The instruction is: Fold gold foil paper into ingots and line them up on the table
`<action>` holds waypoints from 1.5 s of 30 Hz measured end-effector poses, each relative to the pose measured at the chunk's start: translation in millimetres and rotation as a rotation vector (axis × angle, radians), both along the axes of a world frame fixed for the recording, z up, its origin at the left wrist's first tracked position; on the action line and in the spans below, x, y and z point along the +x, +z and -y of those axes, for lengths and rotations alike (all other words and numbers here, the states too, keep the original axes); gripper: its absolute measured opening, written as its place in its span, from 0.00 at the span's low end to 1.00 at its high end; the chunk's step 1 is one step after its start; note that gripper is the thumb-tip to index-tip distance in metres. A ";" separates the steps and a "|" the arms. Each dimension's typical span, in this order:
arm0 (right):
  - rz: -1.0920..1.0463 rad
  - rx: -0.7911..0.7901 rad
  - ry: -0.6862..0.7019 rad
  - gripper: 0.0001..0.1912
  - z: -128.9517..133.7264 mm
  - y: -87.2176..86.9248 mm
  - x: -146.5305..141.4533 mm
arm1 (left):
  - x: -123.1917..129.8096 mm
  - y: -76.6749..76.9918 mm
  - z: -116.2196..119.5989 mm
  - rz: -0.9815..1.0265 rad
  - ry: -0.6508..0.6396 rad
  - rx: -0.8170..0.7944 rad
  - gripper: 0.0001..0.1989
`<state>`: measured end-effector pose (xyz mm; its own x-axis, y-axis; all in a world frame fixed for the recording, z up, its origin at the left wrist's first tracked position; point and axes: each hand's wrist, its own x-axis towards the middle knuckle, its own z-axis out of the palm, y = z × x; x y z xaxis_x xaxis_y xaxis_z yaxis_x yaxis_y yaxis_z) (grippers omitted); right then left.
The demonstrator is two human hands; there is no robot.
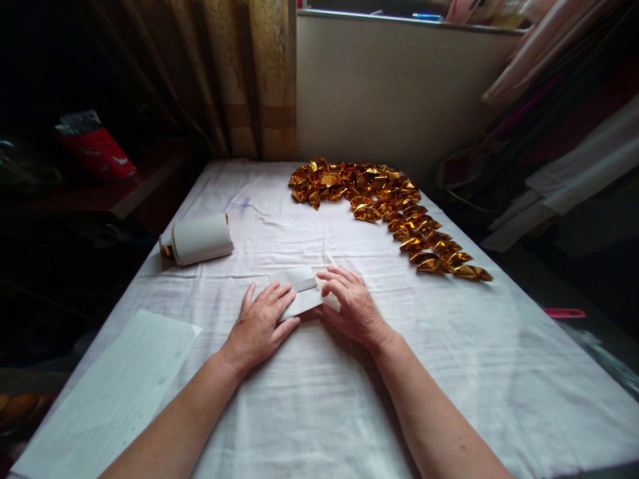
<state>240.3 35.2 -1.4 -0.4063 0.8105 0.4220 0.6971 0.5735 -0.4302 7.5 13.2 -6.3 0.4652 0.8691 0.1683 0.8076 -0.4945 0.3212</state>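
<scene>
A small folded piece of white paper [304, 303] lies on the cloth in front of me, with a fold line and a shaded strip across its middle. My left hand [259, 326] rests flat on its left part, fingers stretched out and pressing it down. At the right edge of the paper, my right hand [352, 306] has its thumb and index finger bent together around the corner. The other fingers of that hand are loosely curled above the cloth. Part of the paper is hidden under my left fingers.
A roll of white-backed gold foil paper [202, 239] lies at the left. Several folded gold foil pieces [369, 183] form a curved row at the back right. A lined paper sheet [120, 392] lies front left on the white cloth [309, 426]. A red container [97, 153] stands beyond.
</scene>
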 end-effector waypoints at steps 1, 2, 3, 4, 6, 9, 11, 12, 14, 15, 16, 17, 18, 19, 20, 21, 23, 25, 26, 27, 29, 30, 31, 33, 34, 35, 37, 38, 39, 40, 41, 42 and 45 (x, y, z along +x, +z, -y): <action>-0.005 -0.001 0.002 0.10 0.1 0.3 -0.4 | 0.1 0.3 0.2 -0.006 -0.002 -0.001 0.21; 0.001 -0.008 0.012 0.13 0.3 0.5 -0.8 | 0.1 0.4 0.4 -0.010 -0.004 0.000 0.21; 0.014 -0.018 0.027 0.15 0.6 0.7 -1.1 | 0.2 0.5 0.7 -0.012 -0.007 0.005 0.21; 0.031 -0.027 0.045 0.17 1.0 0.8 -1.3 | 0.2 0.5 1.1 -0.012 -0.011 0.014 0.22; 0.056 -0.032 0.071 0.17 1.5 0.5 -1.4 | 0.2 0.0 2.0 -0.013 -0.017 0.037 0.22; 0.001 -0.009 0.023 0.16 1.5 -0.8 -0.8 | -0.1 -1.4 3.0 -0.014 -0.019 0.070 0.21; -0.045 -0.002 -0.022 0.18 1.2 -1.3 -0.5 | -0.5 -2.4 3.3 -0.013 -0.023 0.088 0.21; -0.047 -0.007 -0.023 0.21 1.1 -1.2 -0.5 | -0.7 -2.8 3.3 -0.012 -0.026 0.094 0.21; 0.002 -0.027 0.025 0.23 1.1 -0.5 -0.8 | -1.2 -3.0 3.4 -0.012 -0.034 0.095 0.21; 0.041 -0.038 0.061 0.23 1.3 -0.1 -1.0 | -1.5 -2.9 3.5 -0.013 -0.039 0.090 0.21; 0.079 -0.047 0.090 0.22 1.4 0.4 -1.2 | -1.9 -2.5 3.6 -0.016 -0.043 0.081 0.21; 0.110 -0.054 0.110 0.20 1.6 0.7 -1.2 | -2.4 -2.0 3.8 -0.017 -0.048 0.070 0.21; 0.131 -0.059 0.120 0.17 1.8 0.9 -1.1 | -3.1 -1.2 3.9 -0.016 -0.054 0.057 0.20; 0.142 -0.064 0.122 0.15 1.9 0.9 -1.0 | -4.0 -0.4 3.9 -0.009 -0.061 0.043 0.19; 0.143 -0.068 0.119 0.13 2.0 0.9 -0.8 | -5.1 0.6 3.7 0.004 -0.066 0.027 0.19; 0.138 -0.073 0.116 0.11 2.1 0.9 -0.5 | -6.3 1.7 3.2 0.026 -0.070 0.010 0.17; 0.120 -0.085 0.110 0.09 2.0 1.0 -0.2 | -8.7 3.8 1.6 0.090 -0.060 -0.021 0.16; 0.098 -0.104 0.103 0.08 1.5 0.7 -0.1 | -10.6 5.4 -0.6 0.163 -0.027 -0.039 0.15; 0.086 -0.115 0.098 0.08 1.1 0.2 -0.3 | -11.1 6.0 -1.8 0.196 -0.008 -0.043 0.15; 0.072 -0.124 0.091 0.08 0.6 -0.6 -0.5 | -11.2 6.3 -2.8 0.226 0.011 -0.045 0.15; 0.036 -0.134 0.074 0.07 -1.1 -3.5 -1.7 | -10.6 6.3 -4.2 0.267 0.040 -0.046 0.14; 0.012 -0.133 0.062 0.07 -2.2 -5.5 -2.8 | -9.9 6.0 -4.7 0.279 0.051 -0.043 0.14; -0.014 -0.129 0.046 0.08 -3.4 -7.5 -4.2 | -9.0 5.5 -5.1 0.288 0.064 -0.036 0.13; -0.072 -0.116 -0.002 0.08 -5.9 -10.9 -8.1 | -7.1 4.2 -5.9 0.303 0.100 -0.006 0.10; -0.098 -0.108 -0.030 0.08 -7.1 -11.9 -10.4 | -6.3 3.3 -6.5 0.308 0.120 0.013 0.09; -0.118 -0.102 -0.056 0.07 -8.1 -12.5 -12.9 | -5.6 2.4 -7.1 0.312 0.140 0.034 0.08; -0.134 -0.096 -0.093 0.07 -9.8 -12.1 -17.5 | -4.7 0.6 -8.4 0.319 0.162 0.083 0.09; -0.132 -0.097 -0.106 0.07 -10.4 -11.5 -19.4 | -4.4 -0.2 -9.0 0.319 0.160 0.108 0.10; -0.124 -0.099 -0.116 0.07 -11.0 -10.9 -21.1 | -4.2 -0.9 -9.4 0.319 0.150 0.131 0.11; -0.113 -0.100 -0.126 0.07 -11.5 -10.3 -22.4 | -4.2 -1.5 -9.6 0.318 0.134 0.151 0.12; -0.101 -0.100 -0.138 0.07 -11.9 -10.0 -23.5 | -4.2 -2.0 -9.6 0.312 0.115 0.165 0.12; -0.089 -0.100 -0.149 0.07 -12.2 -9.8 -24.5 | -4.3 -2.3 -9.3 0.300 0.096 0.174 0.12; -0.051 -0.097 -0.183 0.07 -12.8 -9.9 -26.9 | -4.2 -1.7 -6.9 0.226 0.074 0.202 0.13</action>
